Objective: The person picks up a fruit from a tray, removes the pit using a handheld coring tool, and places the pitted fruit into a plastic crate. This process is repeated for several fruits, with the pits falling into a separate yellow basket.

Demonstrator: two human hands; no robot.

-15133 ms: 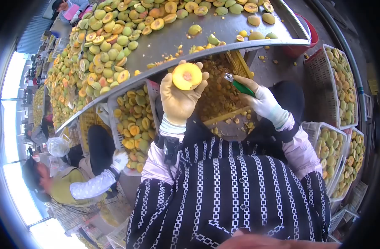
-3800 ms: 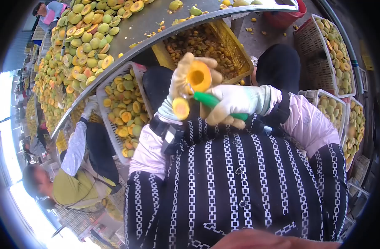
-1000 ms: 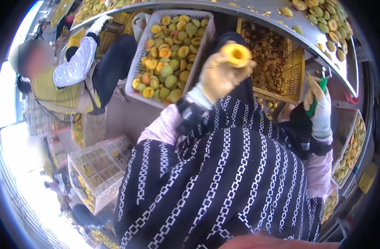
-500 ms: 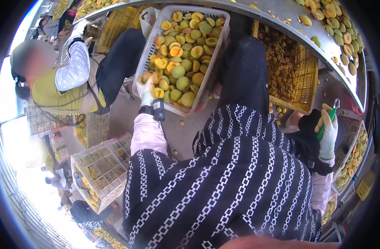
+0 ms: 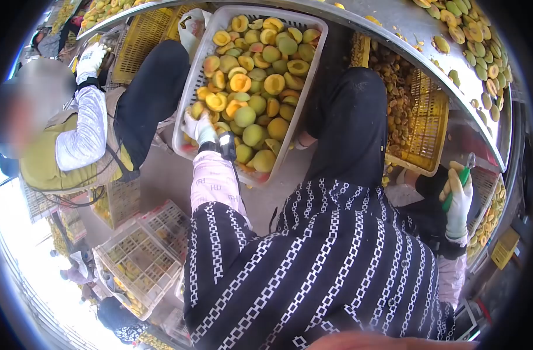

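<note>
My left hand [image 5: 197, 126], in a pale glove, reaches down into a white crate [image 5: 192, 87] full of halved yellow and green fruit [image 5: 260, 76]. It rests among the halves at the crate's near left side; whether it grips one I cannot tell. My right hand [image 5: 457, 197], in a white glove, is raised at the right and is shut on a green-handled pitting tool [image 5: 456, 184] with a metal tip pointing up. A yellow crate [image 5: 429, 125] holding pits and scraps stands between the two hands, under the table edge.
A steel table [image 5: 406, 32] curves across the top, with fruit halves on its right end. A seated co-worker in a yellow vest [image 5: 74, 157] works at the left. Empty white crates [image 5: 141, 251] stand on the floor at lower left. More filled crates [image 5: 488, 221] line the right.
A second ago my left hand held up a pitted fruit half. It has since dropped into the white crate and the half is no longer in sight. My right hand kept the tool raised.
</note>
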